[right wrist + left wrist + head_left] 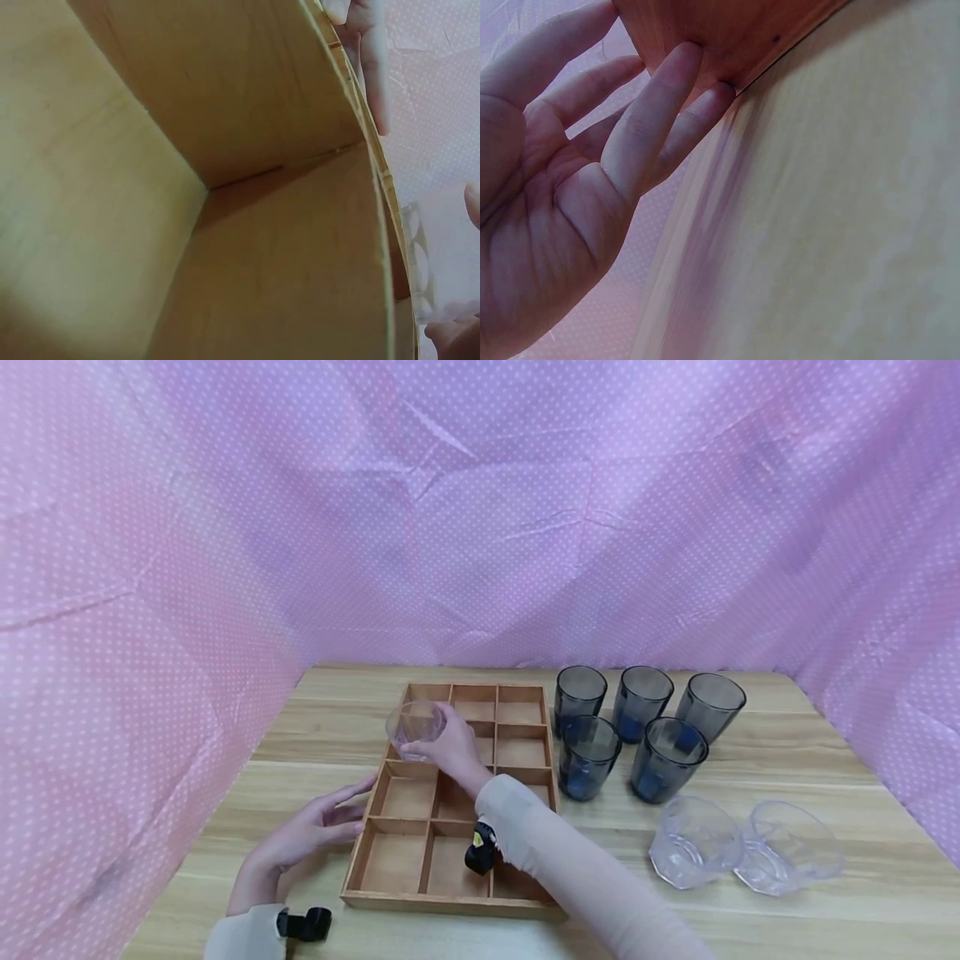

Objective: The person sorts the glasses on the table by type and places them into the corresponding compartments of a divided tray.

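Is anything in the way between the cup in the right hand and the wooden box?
No, nothing visible. The right hand holds the clear cup at the back-left part of the wooden box; I can't tell if they touch. The left hand touches the box's left side, out of the way.

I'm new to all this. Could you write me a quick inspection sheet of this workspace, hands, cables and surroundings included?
Surface: light wood-grain table.
Things in use: compartmented wooden tray; clear tumbler at its far-left part; five dark-tinted tumblers and two other clear tumblers to the tray's right.
Clutter: nothing seen.
Hands: left hand touches the tray's left side with its fingertips; right hand grips the clear tumbler.
Cables: nothing seen.
Surroundings: pink-purple dotted fabric behind and at both sides.
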`<act>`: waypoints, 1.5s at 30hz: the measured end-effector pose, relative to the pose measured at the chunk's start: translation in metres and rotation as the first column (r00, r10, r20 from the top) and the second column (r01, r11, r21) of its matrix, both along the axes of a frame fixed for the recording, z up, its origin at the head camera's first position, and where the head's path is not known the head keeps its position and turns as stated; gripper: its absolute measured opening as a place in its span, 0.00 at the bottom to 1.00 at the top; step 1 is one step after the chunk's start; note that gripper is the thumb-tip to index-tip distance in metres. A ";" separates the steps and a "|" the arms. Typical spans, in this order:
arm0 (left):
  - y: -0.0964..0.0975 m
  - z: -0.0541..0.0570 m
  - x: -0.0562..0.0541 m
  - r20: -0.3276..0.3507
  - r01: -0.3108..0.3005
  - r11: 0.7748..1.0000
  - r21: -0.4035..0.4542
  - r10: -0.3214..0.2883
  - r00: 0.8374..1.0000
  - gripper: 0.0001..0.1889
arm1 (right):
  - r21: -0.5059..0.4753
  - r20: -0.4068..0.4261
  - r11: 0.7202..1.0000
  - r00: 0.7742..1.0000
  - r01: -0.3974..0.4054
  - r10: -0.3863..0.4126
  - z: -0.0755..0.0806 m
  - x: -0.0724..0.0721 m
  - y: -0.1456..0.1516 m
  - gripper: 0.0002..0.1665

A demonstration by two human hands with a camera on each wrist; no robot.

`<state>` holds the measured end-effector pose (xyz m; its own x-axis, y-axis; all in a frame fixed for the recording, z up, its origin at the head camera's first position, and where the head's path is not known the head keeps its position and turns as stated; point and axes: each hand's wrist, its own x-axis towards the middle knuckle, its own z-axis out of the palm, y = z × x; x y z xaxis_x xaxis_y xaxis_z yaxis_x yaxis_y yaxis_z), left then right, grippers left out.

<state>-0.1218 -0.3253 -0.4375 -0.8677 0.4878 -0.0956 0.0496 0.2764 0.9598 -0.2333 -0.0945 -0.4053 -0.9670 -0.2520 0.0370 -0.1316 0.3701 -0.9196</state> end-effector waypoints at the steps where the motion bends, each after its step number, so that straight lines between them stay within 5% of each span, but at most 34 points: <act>1: 0.000 0.000 -0.001 -0.003 -0.001 1.000 -0.006 0.001 1.000 0.37 | -0.005 0.008 1.000 1.000 -0.004 0.004 0.000 0.000 0.001 0.51; 21: 0.000 0.003 -0.005 -0.010 -0.011 1.000 -0.025 0.011 1.000 0.37 | 0.130 0.071 0.991 0.997 -0.038 0.029 0.021 0.001 0.002 0.55; 27: 0.001 0.001 -0.005 -0.013 -0.012 0.999 -0.030 0.012 1.000 0.37 | 0.110 0.092 0.993 0.995 -0.034 0.023 0.031 0.007 0.011 0.60; 45: 0.000 -0.002 -0.003 -0.032 -0.004 0.999 -0.042 0.002 0.999 0.36 | 0.172 -0.014 0.977 0.991 -0.127 0.131 0.048 0.044 0.041 0.55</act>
